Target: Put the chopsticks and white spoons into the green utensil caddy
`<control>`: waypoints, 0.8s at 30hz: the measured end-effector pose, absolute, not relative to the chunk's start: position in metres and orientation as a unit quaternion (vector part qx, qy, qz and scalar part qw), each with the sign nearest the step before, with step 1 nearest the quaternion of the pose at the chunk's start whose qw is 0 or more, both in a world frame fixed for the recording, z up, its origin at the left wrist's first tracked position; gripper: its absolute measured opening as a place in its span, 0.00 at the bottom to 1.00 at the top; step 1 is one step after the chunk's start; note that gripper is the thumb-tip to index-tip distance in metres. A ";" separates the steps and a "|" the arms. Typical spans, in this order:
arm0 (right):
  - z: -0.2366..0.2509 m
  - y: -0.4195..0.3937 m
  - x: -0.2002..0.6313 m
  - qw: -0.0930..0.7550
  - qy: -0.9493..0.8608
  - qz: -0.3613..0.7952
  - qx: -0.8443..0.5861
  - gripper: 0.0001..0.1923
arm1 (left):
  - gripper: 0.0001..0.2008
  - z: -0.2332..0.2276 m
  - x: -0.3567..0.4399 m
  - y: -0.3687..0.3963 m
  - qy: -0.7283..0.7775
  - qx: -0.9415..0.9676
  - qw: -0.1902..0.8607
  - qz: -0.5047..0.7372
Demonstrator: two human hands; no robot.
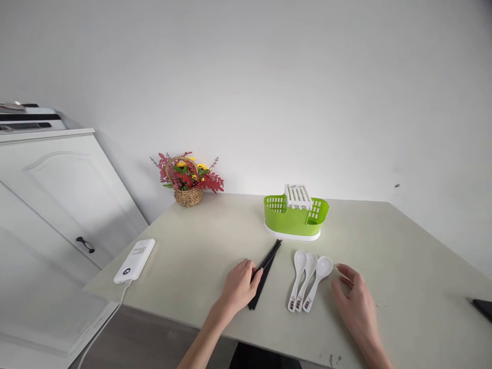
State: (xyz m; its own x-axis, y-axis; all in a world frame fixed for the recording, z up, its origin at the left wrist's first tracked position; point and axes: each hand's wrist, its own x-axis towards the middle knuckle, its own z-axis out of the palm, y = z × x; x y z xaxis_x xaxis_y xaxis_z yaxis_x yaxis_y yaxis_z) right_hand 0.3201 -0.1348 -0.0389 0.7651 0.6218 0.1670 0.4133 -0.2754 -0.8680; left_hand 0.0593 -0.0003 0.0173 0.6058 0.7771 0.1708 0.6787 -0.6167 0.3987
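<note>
Black chopsticks (265,279) lie in a loose bundle on the table, and my left hand (241,283) grips them near their middle with thumb and fingers. To their right rest three white spoons (307,277), bowls pointing away from me and printed labels on the handles. Just right of the spoons, my right hand (355,302) is held with fingers bent and apart, nothing in it. A green utensil caddy (294,220) with a white slotted top and white base stands behind the chopsticks and spoons.
At the back left, a wicker basket (188,196) holds red and yellow flowers. A white power bank (135,260) with a cable lies by the left edge of the table (200,236). A white cabinet (49,215) stands left. A dark object (483,308) lies far right.
</note>
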 end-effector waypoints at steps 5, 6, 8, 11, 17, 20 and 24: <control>-0.032 -0.137 0.319 0.485 -0.316 0.118 -0.807 0.25 | 0.13 0.015 0.057 -0.001 0.416 0.871 0.175 0.194; -0.031 -0.137 0.318 0.483 -0.315 0.120 -0.808 0.25 | 0.13 0.014 0.057 -0.001 0.416 0.870 0.174 0.198; -0.030 -0.138 0.318 0.481 -0.313 0.120 -0.810 0.25 | 0.12 0.012 0.058 -0.002 0.420 0.869 0.170 0.201; -0.029 -0.139 0.317 0.479 -0.307 0.124 -0.813 0.25 | 0.12 0.011 0.060 -0.003 0.431 0.863 0.169 0.204; -0.025 -0.138 0.317 0.464 -0.291 0.131 -0.826 0.25 | 0.14 0.009 0.062 -0.004 0.449 0.845 0.186 0.221; -0.028 -0.137 0.319 0.461 -0.290 0.126 -0.829 0.26 | 0.14 0.007 0.064 -0.004 0.458 0.837 0.193 0.231; -0.031 -0.137 0.321 0.471 -0.291 0.111 -0.825 0.27 | 0.15 0.008 0.064 -0.005 0.468 0.819 0.220 0.247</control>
State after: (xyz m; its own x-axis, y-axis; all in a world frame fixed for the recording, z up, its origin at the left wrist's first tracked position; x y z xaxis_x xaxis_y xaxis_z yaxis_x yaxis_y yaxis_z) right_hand 0.3210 -0.1374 -0.0310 0.8057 0.5853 0.0909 0.3760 -0.3867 -0.8421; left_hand 0.0641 -0.0053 0.0077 0.4396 0.8758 0.1993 0.6577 -0.4650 0.5926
